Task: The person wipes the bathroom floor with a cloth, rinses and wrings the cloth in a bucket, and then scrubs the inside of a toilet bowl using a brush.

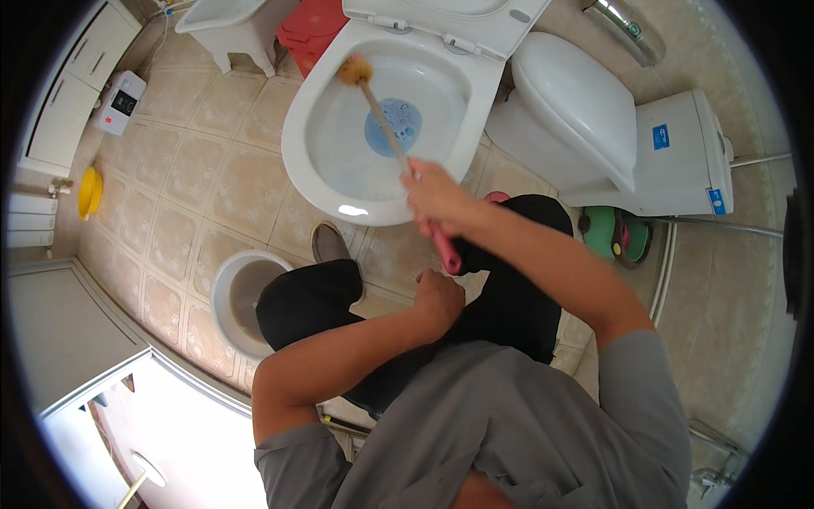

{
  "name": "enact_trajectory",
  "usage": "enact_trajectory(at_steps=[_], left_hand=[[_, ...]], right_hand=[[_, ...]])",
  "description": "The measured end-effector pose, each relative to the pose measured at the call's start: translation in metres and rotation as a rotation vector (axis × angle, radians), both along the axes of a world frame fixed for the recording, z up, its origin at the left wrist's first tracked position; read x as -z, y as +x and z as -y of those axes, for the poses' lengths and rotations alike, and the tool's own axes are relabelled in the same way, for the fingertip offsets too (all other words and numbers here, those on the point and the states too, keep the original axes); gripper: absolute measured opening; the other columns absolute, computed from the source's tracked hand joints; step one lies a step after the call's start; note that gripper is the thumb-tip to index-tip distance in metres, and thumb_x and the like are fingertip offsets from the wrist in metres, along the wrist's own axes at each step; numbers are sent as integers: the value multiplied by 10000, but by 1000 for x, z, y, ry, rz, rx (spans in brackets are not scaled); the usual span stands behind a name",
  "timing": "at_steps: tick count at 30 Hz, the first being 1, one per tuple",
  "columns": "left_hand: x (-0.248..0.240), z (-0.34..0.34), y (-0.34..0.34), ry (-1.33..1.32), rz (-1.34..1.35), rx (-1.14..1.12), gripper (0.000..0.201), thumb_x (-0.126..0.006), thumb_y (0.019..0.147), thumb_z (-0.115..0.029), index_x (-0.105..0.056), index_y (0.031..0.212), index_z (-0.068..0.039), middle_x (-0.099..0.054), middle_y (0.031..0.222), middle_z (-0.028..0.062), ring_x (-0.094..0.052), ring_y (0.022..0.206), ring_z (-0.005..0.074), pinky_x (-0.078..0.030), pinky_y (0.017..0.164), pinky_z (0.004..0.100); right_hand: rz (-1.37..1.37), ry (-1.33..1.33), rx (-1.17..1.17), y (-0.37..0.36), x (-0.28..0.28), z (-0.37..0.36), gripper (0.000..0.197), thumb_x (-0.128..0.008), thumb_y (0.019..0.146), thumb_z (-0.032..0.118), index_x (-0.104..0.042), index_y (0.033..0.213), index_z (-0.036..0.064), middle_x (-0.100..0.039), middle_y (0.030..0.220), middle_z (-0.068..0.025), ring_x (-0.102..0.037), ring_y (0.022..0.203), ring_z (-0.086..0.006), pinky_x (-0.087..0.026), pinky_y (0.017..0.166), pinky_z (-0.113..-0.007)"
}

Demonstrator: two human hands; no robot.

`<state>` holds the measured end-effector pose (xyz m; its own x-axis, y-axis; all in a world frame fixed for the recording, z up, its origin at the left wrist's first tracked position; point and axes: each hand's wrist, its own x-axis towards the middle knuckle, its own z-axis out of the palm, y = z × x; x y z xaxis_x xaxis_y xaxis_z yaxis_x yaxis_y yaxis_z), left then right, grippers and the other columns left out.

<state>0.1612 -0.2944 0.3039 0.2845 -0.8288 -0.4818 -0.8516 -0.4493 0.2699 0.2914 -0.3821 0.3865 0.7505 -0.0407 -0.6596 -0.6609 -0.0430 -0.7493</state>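
My right hand is wrapped round a toilet brush with a long pale shaft and a pink handle end sticking out below my fist. Its yellowish bristle head touches the upper left inner side of a white toilet bowl. Blue, bubbly water lies at the bottom of that bowl, and the seat and lid are raised. Over my lap, near the handle's end, my left hand is curled into a loose fist, with nothing showing in it.
A second white toilet with its lid down stands right. A white bucket of murky water is beside my left leg. Farther off are a red bin, a white basin stand, a scale-like white box and a yellow basin.
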Motion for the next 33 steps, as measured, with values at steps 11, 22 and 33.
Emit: enact_trajectory(at_steps=[11, 22, 33], left_hand=[[5, -2, 2, -45, 28, 45, 141, -667, 854, -153, -728, 979, -128, -736, 945, 60, -720, 943, 265, -495, 797, 405], [-11, 5, 10, 38, -20, 68, 167, -681, 853, -166, -729, 1006, -120, -737, 1007, 63, -712, 984, 261, -497, 804, 401], [-10, 6, 11, 70, -16, 85, 206, -675, 865, -169, -718, 1063, -128, -737, 1026, 50, -708, 1004, 236, -493, 843, 391]], right_hand=[[105, -500, -422, 1, -30, 24, 316, -423, 1023, 112, -409, 1283, -69, -612, 729, -208, -569, 382, -301, -492, 356, -406], [95, -433, -443, -5, -30, 18, 374, -452, 1019, 89, -373, 1353, -61, -618, 706, -214, -606, 432, -310, -477, 382, -397], [88, -282, -401, -8, -27, 28, 373, -438, 1019, 106, -424, 1360, -44, -572, 649, -159, -559, 391, -225, -457, 360, -363]])
